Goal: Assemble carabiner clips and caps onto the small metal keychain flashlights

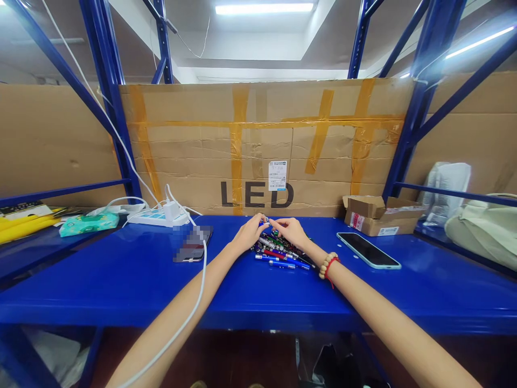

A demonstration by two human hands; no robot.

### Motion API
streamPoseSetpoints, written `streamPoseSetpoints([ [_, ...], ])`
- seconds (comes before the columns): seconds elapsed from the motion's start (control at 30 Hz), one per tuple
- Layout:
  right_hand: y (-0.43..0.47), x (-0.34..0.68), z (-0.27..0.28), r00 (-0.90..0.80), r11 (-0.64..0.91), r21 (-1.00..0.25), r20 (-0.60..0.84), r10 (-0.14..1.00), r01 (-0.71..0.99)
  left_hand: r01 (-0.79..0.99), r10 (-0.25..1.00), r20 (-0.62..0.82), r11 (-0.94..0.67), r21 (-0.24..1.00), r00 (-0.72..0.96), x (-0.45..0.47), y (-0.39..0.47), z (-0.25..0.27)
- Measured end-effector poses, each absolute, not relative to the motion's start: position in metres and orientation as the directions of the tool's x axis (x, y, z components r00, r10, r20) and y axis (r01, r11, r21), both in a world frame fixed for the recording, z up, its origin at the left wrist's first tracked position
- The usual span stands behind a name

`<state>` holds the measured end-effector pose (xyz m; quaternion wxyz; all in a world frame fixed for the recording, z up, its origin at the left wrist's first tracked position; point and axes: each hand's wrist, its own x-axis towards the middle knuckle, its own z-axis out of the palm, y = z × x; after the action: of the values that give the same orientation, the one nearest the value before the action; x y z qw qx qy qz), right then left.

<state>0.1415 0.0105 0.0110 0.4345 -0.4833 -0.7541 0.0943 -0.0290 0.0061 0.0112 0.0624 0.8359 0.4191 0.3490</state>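
My left hand [249,234] and my right hand [291,231] meet over the far side of a pile. Their fingertips are closed on a small pen-shaped tube [266,222], blue and silver; much of it is hidden by the fingers. Below them lies the pile of slim metal pen-shaped tubes [278,253], in blue, red, black and silver, some with shiny ends. Several blue tubes [281,264] lie at its near edge. Round my right wrist is a wooden bead bracelet [325,265] with a red cord.
A blue metal table [169,291] carries a phone [368,250] and an opened carton [371,215] at right. Leftward are a blurred-over phone [202,242], a white power strip [157,216] and a tissue pack [89,223]. A white cable [197,302] crosses my left forearm. Cardboard [202,156] stands behind.
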Motion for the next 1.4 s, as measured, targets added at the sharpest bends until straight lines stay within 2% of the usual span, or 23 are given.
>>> streamPoseSetpoints([
  [0.17, 0.018, 0.136, 0.006, -0.188, 0.579, -0.682, 0.56, 0.806, 0.447, 0.653, 0.734, 0.541, -0.651, 0.387, 0.411, -0.027, 0.006, 0.012],
  [0.3, 0.018, 0.133, 0.006, -0.156, 0.582, -0.724, 0.569, 0.807, 0.371, 0.67, 0.741, 0.504, -0.648, 0.363, 0.444, -0.024, 0.009, 0.009],
  [0.6, 0.026, 0.14, 0.005, 0.021, 0.548, -0.749, 0.597, 0.802, 0.372, 0.667, 0.757, 0.494, -0.633, 0.392, 0.427, -0.023, 0.014, 0.005],
  [0.7, 0.028, 0.149, 0.004, 0.074, 0.525, -0.754, 0.595, 0.8, 0.394, 0.694, 0.745, 0.49, -0.64, 0.33, 0.453, -0.026, 0.013, 0.006],
  [0.77, 0.028, 0.151, 0.004, 0.086, 0.517, -0.745, 0.6, 0.795, 0.421, 0.724, 0.72, 0.491, -0.65, 0.231, 0.49, -0.028, 0.012, 0.006],
  [0.9, 0.026, 0.148, 0.003, 0.048, 0.519, -0.694, 0.619, 0.784, 0.499, 0.752, 0.638, 0.516, -0.659, -0.016, 0.571, -0.029, 0.011, 0.009],
  [0.97, 0.024, 0.145, 0.003, 0.01, 0.522, -0.656, 0.628, 0.778, 0.545, 0.741, 0.596, 0.54, -0.666, -0.081, 0.595, -0.028, 0.01, 0.011],
  [1.13, 0.02, 0.143, 0.004, -0.067, 0.505, -0.536, 0.638, 0.767, 0.677, 0.718, 0.535, 0.591, -0.686, -0.113, 0.604, -0.025, 0.01, 0.011],
  [1.4, 0.008, 0.14, 0.011, -0.205, 0.476, -0.31, 0.62, 0.758, 0.823, 0.727, 0.533, 0.613, -0.68, -0.1, 0.583, -0.025, 0.011, 0.008],
])
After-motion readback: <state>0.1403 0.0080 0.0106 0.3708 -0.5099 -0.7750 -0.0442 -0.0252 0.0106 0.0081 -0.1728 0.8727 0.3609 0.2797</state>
